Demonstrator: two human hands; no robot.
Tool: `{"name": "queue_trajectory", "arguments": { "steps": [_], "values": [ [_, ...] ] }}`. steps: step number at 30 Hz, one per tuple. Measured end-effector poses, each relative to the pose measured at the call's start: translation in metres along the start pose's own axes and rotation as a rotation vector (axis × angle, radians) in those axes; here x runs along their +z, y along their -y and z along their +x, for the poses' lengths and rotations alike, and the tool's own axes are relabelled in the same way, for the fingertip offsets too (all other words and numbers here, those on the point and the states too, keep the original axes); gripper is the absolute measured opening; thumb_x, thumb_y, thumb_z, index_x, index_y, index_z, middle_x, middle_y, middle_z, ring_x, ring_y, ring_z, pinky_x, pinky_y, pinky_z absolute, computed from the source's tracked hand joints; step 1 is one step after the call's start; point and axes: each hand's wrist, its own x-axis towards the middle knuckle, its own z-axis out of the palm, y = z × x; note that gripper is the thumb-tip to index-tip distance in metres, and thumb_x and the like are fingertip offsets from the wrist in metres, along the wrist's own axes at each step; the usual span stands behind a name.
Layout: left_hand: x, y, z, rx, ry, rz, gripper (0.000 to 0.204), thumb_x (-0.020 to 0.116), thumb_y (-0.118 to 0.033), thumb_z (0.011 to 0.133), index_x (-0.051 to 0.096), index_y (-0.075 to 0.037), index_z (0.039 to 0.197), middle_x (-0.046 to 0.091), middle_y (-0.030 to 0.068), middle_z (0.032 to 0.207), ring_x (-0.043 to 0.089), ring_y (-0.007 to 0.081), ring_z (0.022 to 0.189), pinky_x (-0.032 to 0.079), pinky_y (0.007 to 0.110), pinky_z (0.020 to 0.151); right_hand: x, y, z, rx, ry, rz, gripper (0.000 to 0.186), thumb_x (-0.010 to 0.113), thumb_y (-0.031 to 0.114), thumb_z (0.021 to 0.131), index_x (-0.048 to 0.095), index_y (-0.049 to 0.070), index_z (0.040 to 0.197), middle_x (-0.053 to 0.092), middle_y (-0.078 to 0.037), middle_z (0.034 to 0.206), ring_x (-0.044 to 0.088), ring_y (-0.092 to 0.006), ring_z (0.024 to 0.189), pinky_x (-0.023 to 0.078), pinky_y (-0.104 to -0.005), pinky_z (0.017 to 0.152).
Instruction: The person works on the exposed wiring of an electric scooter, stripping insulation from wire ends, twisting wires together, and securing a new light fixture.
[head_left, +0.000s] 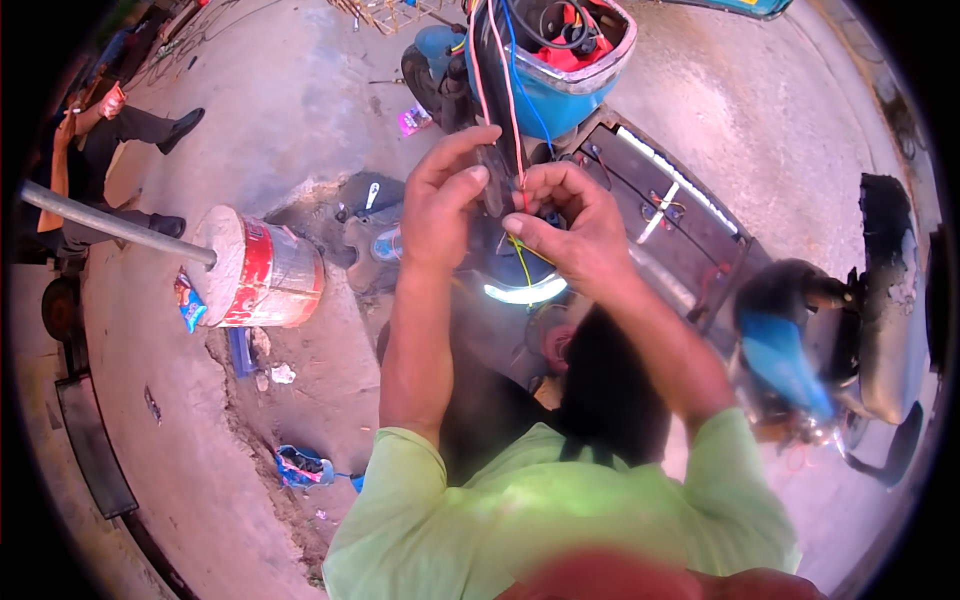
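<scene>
My left hand (447, 195) is closed on a dark, flat, rounded piece (493, 182), held between thumb and fingers; its exact kind is unclear. Beside it, my right hand (570, 215) pinches a pink wire (512, 95) that runs down from the top of the view. A blue wire (528, 105) hangs just to the right of the pink one. Below my fingers, yellow-green wires (522, 255) lead down toward a bright, curved, shiny strip (527, 291). My right fingertips partly hide the wire ends.
Ahead stands a blue container (570, 90) with red and black items inside. A dark, framed panel (665, 205) lies to its right. On the left is a red-and-white bucket (270, 270) with a metal pole (120, 225). Another person (95, 150) sits at the far left.
</scene>
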Motion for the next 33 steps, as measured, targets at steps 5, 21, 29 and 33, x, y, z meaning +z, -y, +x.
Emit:
{"name": "queue_trajectory", "arguments": {
  "steps": [5, 21, 29, 33],
  "values": [
    [-0.021, 0.03, -0.005, -0.038, 0.056, -0.239, 0.046, 0.054, -0.01, 0.091, 0.059, 0.004, 0.135, 0.069, 0.0142, 0.11, 0.069, 0.0214, 0.1, 0.055, 0.034, 0.093, 0.009, -0.004, 0.004, 0.087, -0.02, 0.02, 0.036, 0.081, 0.001, 0.081, 0.064, 0.002, 0.112, 0.067, -0.001, 0.1, 0.06, -0.0078, 0.092, 0.051, -0.0259, 0.087],
    [-0.031, 0.041, 0.012, 0.086, 0.135, -0.199, 0.038, 0.059, -0.005, 0.095, 0.058, 0.002, 0.132, 0.069, 0.0153, 0.113, 0.068, 0.0223, 0.101, 0.056, 0.036, 0.09, 0.002, -0.009, 0.008, -0.078, -0.061, -0.277, 0.039, 0.083, 0.003, 0.075, 0.062, 0.002, 0.107, 0.061, -0.002, 0.094, 0.056, -0.0116, 0.09, 0.049, -0.0286, 0.085],
    [-0.02, 0.031, 0.013, 0.16, 0.18, -0.236, 0.029, 0.063, -0.004, 0.094, 0.058, 0.001, 0.122, 0.069, 0.0168, 0.111, 0.068, 0.0214, 0.099, 0.056, 0.035, 0.09, -0.003, -0.008, 0.005, -0.094, -0.09, -0.074, 0.037, 0.083, 0.0, 0.077, 0.06, 0.002, 0.106, 0.06, -0.001, 0.099, 0.056, -0.0101, 0.092, 0.048, -0.0274, 0.088],
    [-0.016, 0.025, 0.01, 0.186, 0.166, -0.207, 0.028, 0.062, -0.004, 0.095, 0.057, 0.001, 0.122, 0.069, 0.0172, 0.111, 0.068, 0.0209, 0.098, 0.057, 0.034, 0.085, -0.008, -0.009, 0.005, -0.09, -0.044, 0.026, 0.036, 0.081, -0.002, 0.079, 0.06, 0.002, 0.108, 0.06, -0.001, 0.1, 0.056, -0.0094, 0.093, 0.048, -0.0269, 0.088]
  ]
}}
